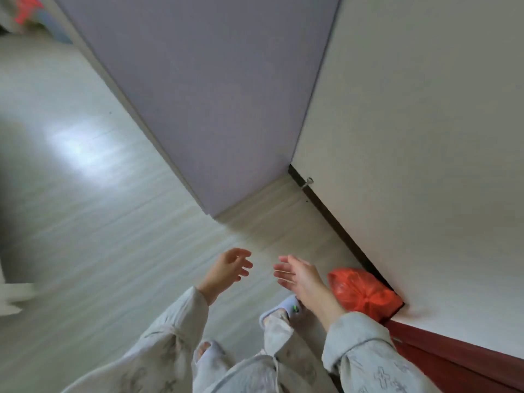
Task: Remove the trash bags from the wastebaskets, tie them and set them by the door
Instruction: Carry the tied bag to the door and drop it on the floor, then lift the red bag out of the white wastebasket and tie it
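Partly hidden: red bag (365, 293) behind right hand (300, 275)

Just beyond the right hand (297, 275), the red trash bag (364, 293) is partly covered by that forearm, its knot hard to make out. Far off past the left hand (228, 269), a red blur (27, 8) is cut by the frame's corner, unidentifiable.

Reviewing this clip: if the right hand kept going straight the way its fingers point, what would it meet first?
The right hand points up-left toward the left hand, so it would probably meet that first. Depth is unclear; if it passes, only bare floor lies beyond.
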Tool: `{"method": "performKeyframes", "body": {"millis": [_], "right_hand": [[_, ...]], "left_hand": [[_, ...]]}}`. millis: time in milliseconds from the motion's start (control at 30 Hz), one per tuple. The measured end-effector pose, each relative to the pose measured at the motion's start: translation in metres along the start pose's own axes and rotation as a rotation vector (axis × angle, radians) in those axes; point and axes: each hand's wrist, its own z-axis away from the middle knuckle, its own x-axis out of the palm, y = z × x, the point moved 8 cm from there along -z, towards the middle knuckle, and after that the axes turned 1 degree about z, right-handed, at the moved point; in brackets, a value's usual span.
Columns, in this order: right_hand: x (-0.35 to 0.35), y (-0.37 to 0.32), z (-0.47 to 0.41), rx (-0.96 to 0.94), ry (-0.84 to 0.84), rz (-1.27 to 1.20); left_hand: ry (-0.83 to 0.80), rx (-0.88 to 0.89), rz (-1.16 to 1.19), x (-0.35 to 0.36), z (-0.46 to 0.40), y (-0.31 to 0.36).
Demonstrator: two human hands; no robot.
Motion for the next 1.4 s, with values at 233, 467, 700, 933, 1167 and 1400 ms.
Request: {"method": "performKeyframes", "body": {"millis": [233,467,700,933,1167,1400], "right_hand": [[0.196,0.037,0.046,-0.008,-0.226,0.234],[0.378,0.053,0.057,-0.001,-0.438,0.463],[0.538,0.001,0.030,-0.085,-0.550,0.634],[0.701,-0.132,-0.004,-0.288,-0.619,0.809],[0.845,-0.229,-0.052,-0.313,-0.645,0.854],[1.036,-0.327,-0.128,-0.369,-0.635,0.860]], "left_hand": [[0.326,-0.093,0.434,-0.181,0.116,-0.125],[0.675,0.025,0.612,-0.346,0.167,-0.171],[0.803,0.043,0.716,-0.474,0.140,-0.169],[0.905,0.049,0.796,-0.628,0.078,-0.111],[0.972,0.042,0.913,-0.781,0.025,-0.085],[1.030,0.102,0.928,-0.994,-0.069,-0.046]]}}
